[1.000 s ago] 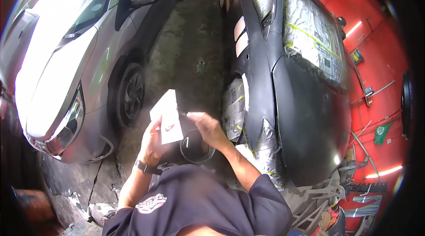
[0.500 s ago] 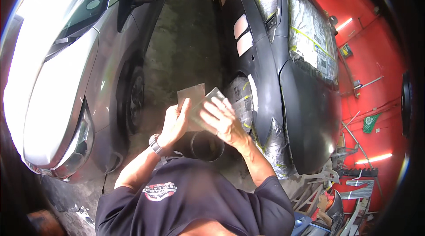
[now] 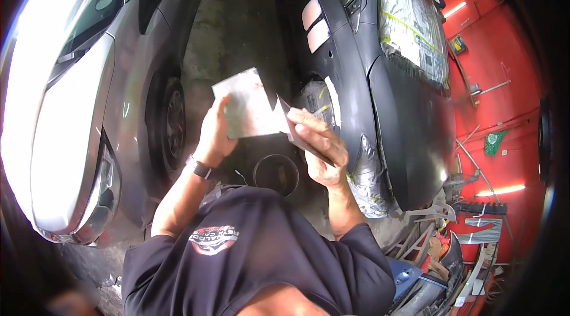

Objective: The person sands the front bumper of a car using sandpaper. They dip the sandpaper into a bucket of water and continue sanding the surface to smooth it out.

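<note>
Well, from here I see the person's 2 hands up near the middle of the frame, well apart from the cars on either side. The left hand (image 3: 215, 132) is clamped on the left edge of a pale flat piece (image 3: 245, 105), which stands tilted just left of centre, with a small reddish mark near its upper right corner. The right hand (image 3: 323, 147), just right of centre, grips a thin flat piece (image 3: 285, 120) turned nearly edge-on, its fingers lying along the outer side. The 2 pieces come close at the lower right corner of the pale one; I can't tell whether they touch.

A dark-strapped watch (image 3: 200, 167) circles the left wrist, and a dark shirt (image 3: 255, 245) with a red and white print fills the lower middle. Below the hands, a round dark bucket (image 3: 276, 192) sits between the forearms.

Along the left of the frame stands a silver car (image 3: 71, 173), its wheel (image 3: 174, 114) facing inward. At right of centre is a matte dark car (image 3: 409, 138), 2 pale patches on its side and silvery sheeting (image 3: 409, 19) with yellow tape over its glass. Farther right runs a red wall (image 3: 481, 102) with 2 bright tubes, and a green cloth (image 3: 494, 143) hangs there. In the lower right lies a jumble of loose parts (image 3: 427, 262), a blue piece (image 3: 404, 274) among them.
</note>
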The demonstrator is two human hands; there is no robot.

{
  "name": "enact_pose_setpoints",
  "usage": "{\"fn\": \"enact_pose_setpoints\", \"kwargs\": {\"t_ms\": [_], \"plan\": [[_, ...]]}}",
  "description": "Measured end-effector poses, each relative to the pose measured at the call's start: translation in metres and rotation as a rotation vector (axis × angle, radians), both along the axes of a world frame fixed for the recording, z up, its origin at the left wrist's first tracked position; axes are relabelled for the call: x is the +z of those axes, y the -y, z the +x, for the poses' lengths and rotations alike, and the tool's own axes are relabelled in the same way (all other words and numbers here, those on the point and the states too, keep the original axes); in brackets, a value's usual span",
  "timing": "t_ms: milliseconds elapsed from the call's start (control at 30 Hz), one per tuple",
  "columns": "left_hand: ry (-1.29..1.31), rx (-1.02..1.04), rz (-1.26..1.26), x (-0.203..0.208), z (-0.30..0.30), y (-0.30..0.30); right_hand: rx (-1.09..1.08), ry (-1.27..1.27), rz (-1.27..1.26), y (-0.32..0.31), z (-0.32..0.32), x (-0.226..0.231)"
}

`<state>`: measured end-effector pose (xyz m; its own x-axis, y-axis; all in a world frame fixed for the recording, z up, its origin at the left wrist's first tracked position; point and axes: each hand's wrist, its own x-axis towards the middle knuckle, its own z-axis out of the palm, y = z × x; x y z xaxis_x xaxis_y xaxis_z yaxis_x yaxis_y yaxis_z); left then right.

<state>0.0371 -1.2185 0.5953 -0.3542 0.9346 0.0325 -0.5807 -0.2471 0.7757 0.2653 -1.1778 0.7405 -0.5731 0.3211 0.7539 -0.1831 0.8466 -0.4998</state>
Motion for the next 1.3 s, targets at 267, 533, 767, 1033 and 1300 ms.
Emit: {"fn": "enact_pose_setpoints", "kwargs": {"t_ms": [267,533,767,1033,1300], "plan": [[0.613,-0.217,-0.036,0.064,0.044,0.018,-0.114,0.405,0.292,-0.006,-0.008,-0.025],[0.240,0.085,-0.153,0.079,0.035,0.029,-0.470,0.617,0.394,-0.049,0.025,-0.027],[-0.265,0.282,-0.202,0.056,0.038,0.013,-0.405,0.697,0.484,-0.004,0.009,-0.030],[-0.359,0.228,-0.237,0.054,0.034,0.015,-0.458,0.673,0.609,-0.008,0.003,-0.005],[-0.375,0.169,-0.324,0.055,0.032,0.027,-0.296,0.609,0.327,-0.008,-0.001,0.002]]}}
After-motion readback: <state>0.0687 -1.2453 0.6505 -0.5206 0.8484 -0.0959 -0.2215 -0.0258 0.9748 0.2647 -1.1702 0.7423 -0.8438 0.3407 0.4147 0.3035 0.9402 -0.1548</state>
